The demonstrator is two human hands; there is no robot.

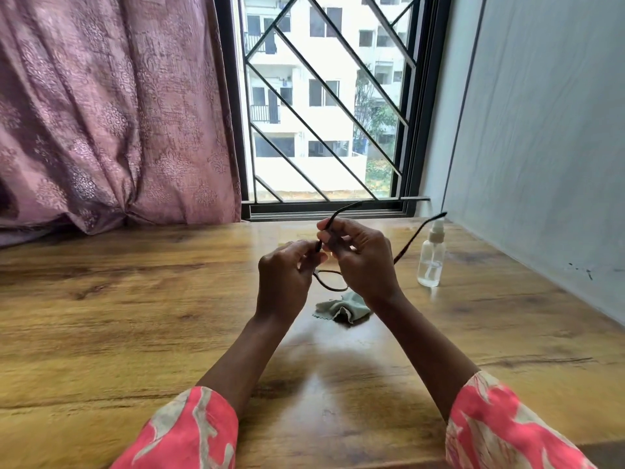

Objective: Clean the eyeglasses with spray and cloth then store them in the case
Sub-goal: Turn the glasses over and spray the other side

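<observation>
1. Holding the eyeglasses (pixel 333 282) in the air above the tabletop (pixel 135 316), both hands work close together: the left hand (pixel 285 275) has its fingers curled onto the frame near one hinge, and the right hand (pixel 360 258) has its fingers curled round the temple arm that rises past its knuckles.
2. The second temple arm sticks out free to the right, passing in front of the spray bottle (pixel 432 257).
3. Judging by the thin dark rim and slim arms, the eyeglasses are light, stiff and easy to bend at the hinges; the lenses would smear or scratch, so the rim edge or bridge is the safer hold.
4. The cloth (pixel 343 310) lies crumpled on the tabletop just below the hands, soft, pale green, with a zigzag-cut edge; it would bunch easily under a pinch.
5. The spray bottle stands upright to the right, clear plastic with a pale cap, smooth and probably slippery when wet.
6. The tabletop is glossy wood grain; no case is in view.
</observation>
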